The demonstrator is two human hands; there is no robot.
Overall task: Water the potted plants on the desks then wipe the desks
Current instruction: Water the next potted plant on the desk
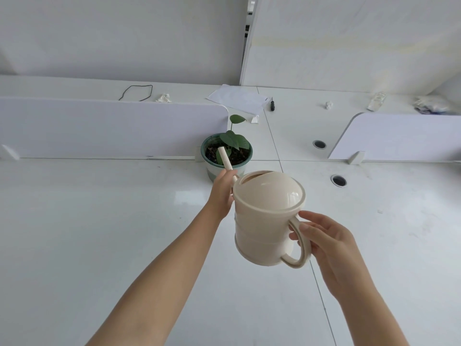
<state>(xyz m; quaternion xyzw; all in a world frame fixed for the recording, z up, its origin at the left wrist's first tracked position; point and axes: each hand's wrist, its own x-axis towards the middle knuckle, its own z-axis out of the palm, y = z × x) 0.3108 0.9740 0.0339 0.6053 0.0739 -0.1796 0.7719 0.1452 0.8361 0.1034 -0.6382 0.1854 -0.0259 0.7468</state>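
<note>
A cream watering can [264,221] hangs in the air above the white desk [99,221], tilted forward. My right hand [326,243] grips its loop handle. My left hand [222,193] holds the base of the thin spout [224,158], whose tip reaches over the soil of a potted plant [228,152]. The plant has a few green leaves and stands in a green-rimmed pot by the end of a low divider. No water stream can be made out.
White divider panels stand at left [112,128] and right [399,136]. Two round cable holes [338,181] sit to the right of the pot. Beyond lie paper sheets [237,98], a screwdriver [272,104], a black cord loop [136,92] and crumpled tissues [163,98].
</note>
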